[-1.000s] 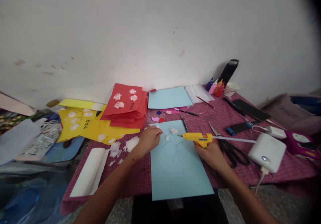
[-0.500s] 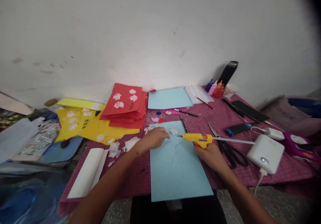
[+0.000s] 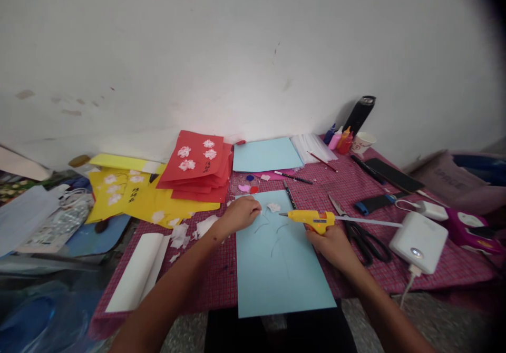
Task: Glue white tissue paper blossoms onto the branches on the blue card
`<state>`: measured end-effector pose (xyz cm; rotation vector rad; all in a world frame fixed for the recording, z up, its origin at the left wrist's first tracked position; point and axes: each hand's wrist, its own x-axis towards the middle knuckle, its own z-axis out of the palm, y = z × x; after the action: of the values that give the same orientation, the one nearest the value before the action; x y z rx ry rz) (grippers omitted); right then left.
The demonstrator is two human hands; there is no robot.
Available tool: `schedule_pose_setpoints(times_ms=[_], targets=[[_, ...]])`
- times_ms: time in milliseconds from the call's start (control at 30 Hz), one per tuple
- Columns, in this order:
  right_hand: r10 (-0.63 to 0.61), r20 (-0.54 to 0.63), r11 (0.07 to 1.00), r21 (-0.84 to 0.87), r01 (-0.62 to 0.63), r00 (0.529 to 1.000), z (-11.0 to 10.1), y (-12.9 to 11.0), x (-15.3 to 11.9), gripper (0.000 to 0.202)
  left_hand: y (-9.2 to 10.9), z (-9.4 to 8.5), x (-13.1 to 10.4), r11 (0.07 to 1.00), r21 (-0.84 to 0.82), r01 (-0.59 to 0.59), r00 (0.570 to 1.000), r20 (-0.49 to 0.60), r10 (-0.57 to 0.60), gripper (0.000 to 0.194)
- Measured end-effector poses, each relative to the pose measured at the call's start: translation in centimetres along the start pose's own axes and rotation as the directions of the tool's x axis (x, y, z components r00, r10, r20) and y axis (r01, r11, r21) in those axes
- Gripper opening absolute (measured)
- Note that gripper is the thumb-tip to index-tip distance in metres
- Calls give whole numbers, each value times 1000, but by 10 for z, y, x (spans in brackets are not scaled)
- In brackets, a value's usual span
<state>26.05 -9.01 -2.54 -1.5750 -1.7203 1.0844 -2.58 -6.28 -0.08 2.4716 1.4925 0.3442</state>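
Note:
Over the upper left part of a light blue sheet (image 3: 272, 279), my left hand (image 3: 240, 216) is closed in a pinch. A tiny whitish bit shows at its fingertips, too small to name. Just right of those fingers, a white paper flower (image 3: 273, 207) lies on the sheet, above several thin drawn curved lines. My right hand (image 3: 332, 245) is wrapped round the handle of a yellow hot glue gun (image 3: 310, 217) with a long glue stick in its back. The nozzle points left, close to the flower. Below the gun, black scissors (image 3: 358, 237) lie beside my right hand.
Torn white paper scraps (image 3: 181, 235) and a folded white sheet (image 3: 138, 271) lie to the left. Red cards (image 3: 197, 176) and yellow cards (image 3: 150, 203) are behind them. At right are a white power box (image 3: 421, 242), paint bottles (image 3: 336, 138) and a black flask (image 3: 359, 115).
My left hand has shifted slightly left and away from me, and more of the drawn lines beside it show. My right hand and the glue gun have hardly moved.

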Motion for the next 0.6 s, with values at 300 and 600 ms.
schedule_pose_setpoints(times_ms=[300, 600], targets=[[24, 0, 999, 23, -24, 1000, 1, -3, -1, 18, 11, 17, 6, 996, 20, 92, 993, -71, -90, 20], [24, 4, 1000, 11, -24, 1000, 1, -1, -1, 21, 6, 13, -6, 996, 12, 89, 992, -86, -87, 29]])
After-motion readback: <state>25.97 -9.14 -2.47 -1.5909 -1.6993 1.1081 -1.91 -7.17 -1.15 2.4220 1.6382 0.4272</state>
